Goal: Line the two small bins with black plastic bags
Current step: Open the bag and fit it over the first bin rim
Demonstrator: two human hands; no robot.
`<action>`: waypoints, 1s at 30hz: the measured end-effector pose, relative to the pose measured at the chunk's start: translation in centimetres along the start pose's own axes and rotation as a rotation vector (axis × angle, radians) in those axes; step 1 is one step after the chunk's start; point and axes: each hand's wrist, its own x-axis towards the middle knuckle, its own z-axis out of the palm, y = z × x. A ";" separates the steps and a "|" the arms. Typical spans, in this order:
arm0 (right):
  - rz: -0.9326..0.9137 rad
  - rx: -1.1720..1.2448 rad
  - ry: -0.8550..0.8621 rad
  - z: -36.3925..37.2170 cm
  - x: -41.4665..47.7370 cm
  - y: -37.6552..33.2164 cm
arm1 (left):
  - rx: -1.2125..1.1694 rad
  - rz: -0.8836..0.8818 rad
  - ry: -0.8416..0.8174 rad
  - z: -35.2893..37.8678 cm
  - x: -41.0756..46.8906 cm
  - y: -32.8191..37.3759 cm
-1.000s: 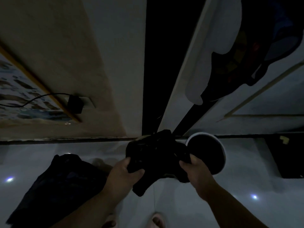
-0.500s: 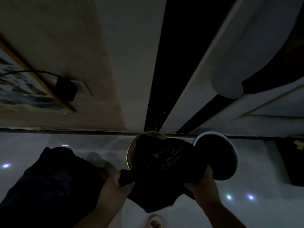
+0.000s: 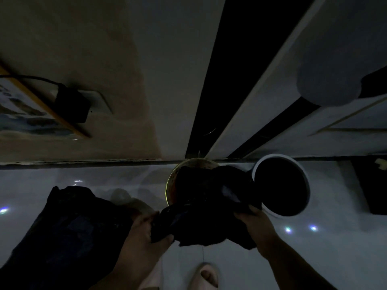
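In dim light the left hand (image 3: 144,233) and the right hand (image 3: 254,223) each grip one side of a black plastic bag (image 3: 207,208), held over the gold-rimmed bin (image 3: 170,185); the white-rimmed bin (image 3: 280,185) stands just beside it on the floor (image 3: 335,258)

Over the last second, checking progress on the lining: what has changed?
The bag has been spread wider and moved over the gold-rimmed bin, partly covering its mouth. Both hands, left and right, have kept their grip and drawn apart. The white bin and the dark heap on the floor stayed put.
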 end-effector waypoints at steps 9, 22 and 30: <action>0.022 0.089 -0.365 6.0 0.7 -3.6 | 0.218 0.133 -0.137 -1.5 1.9 0.0; 0.030 0.118 0.026 7.2 5.7 -1.0 | 0.116 0.190 -0.166 1.5 4.2 1.2; 0.034 0.035 0.033 7.7 8.7 2.4 | 0.042 0.100 -0.139 5.0 8.4 -1.0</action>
